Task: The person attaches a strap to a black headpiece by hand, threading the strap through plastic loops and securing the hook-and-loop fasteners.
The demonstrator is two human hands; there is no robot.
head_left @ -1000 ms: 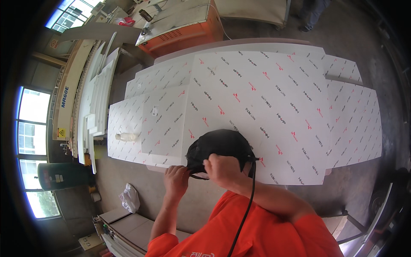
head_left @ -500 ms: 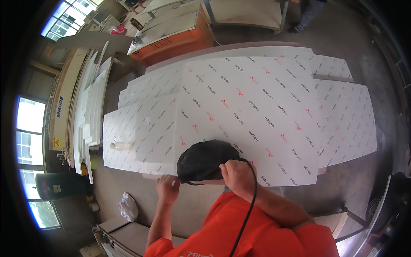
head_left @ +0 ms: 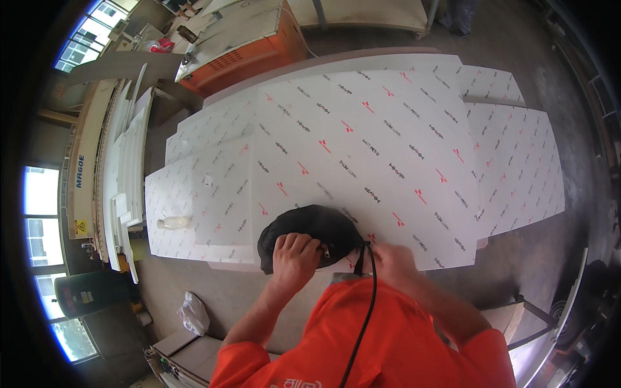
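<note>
A black pouch (head_left: 310,226) with a zipper rests at the near edge of the white printed panels, close to my body. My left hand (head_left: 296,260) lies over its near left side, with the fingers curled and closed on the fabric beside what looks like a zipper pull. At the pouch's right end is my right hand (head_left: 391,262), closed near a strap and a black cable (head_left: 367,317). Part of its fingers is hidden behind that cable, so exactly what they grip is unclear. The cable runs down over my orange shirt.
Large white sheets (head_left: 414,129) are stacked ahead of me, with a translucent bottle (head_left: 173,222) on their left part. White boards (head_left: 132,168) lean at the left. Beyond stands an orange cabinet (head_left: 242,58); a person's legs (head_left: 459,16) show at the far right.
My left hand has moved right and up onto the pouch. My right hand has shifted from the pouch's near side to its right end. The view has shifted slightly.
</note>
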